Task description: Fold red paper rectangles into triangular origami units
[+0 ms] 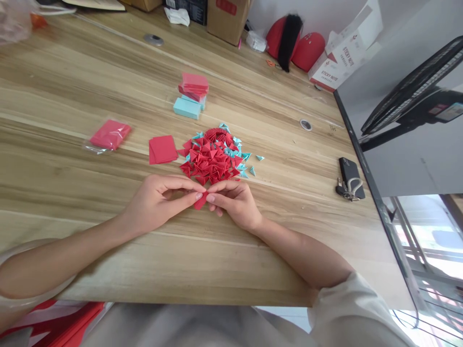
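The bench (231, 262) has a streaky light-brown wood-grain top, with a dark strip (374, 188) along its right edge. A pale wall (275, 10) rises on the far side, a greyish panel (415, 166) at right. Bright light glares around metal bars (411, 238) at near right.

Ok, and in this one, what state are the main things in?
Left hand: pinching red paper piece
Right hand: pinching the same piece
Red paper piece: gripped by both hands
Red sheets: stacked, flat
Red packet: wrapped in clear plastic
Red triangles: folded, heaped
Blue triangles: folded, some scattered
Sticky-note box: open
Keys: partly on black case
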The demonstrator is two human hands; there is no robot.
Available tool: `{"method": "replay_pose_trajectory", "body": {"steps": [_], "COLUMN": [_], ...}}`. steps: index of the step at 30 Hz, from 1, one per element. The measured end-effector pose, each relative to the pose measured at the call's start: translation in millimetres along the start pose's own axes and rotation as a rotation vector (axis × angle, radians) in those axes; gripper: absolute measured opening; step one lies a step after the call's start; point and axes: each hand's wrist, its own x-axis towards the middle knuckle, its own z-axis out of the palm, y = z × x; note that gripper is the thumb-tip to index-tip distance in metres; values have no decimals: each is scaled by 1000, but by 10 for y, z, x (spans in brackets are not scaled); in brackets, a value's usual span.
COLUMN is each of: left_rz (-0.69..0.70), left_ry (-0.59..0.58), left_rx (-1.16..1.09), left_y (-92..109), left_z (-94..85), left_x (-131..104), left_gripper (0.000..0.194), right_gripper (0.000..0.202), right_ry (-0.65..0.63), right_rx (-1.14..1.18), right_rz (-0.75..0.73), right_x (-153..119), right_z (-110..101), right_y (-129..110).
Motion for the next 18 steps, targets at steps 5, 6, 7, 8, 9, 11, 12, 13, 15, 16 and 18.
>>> {"method": "replay_pose_trajectory", "body": {"steps": [5, 6, 7, 8, 9, 11, 12, 13, 15, 16, 18], "left_rz": [19, 12, 4, -3, -9, -18, -22, -27, -43, -50, -63], "left_ry": [-3, -6, -8, -12, -15, -27, -32, -33, -33, -34, -40], "left_rx": [9, 10, 10, 9, 5, -7, -12, -17, -25, -27, -29], "left_y": [-2, 0, 3, 7, 11, 23, 30, 36, 47, 49, 46], "left_z": [2, 2, 1, 1, 1, 1, 1, 2, 2, 2, 1], "left_x": [-3, -6, -8, -10, -11, -9, -6, -3, 2, 3, 3], "left_gripper": [9, 9, 9, 9, 9, 9, 8, 8, 8, 9, 10], "right_gripper": [31, 30, 30, 30, 30, 30, 30, 30, 31, 31, 32], "right_ry": [-4, -6, -8, -11, -15, -18, -18, -20, -25, -28, -31], "right_rx": [-4, -3, -2, -2, -6, -14, -21, -30, -51, -61, -74], "right_rz": [62, 66, 68, 67, 65, 63, 62, 60, 56, 52, 45], "right_x": [12, 12, 13, 13, 13, 12, 12, 11, 10, 9, 9], "right_z": [1, 2, 2, 2, 2, 0, -2, -3, -7, -8, -11], "right_y": [-37, -42, -46, -49, -51, -51, -51, -50, -49, -49, -48]}}
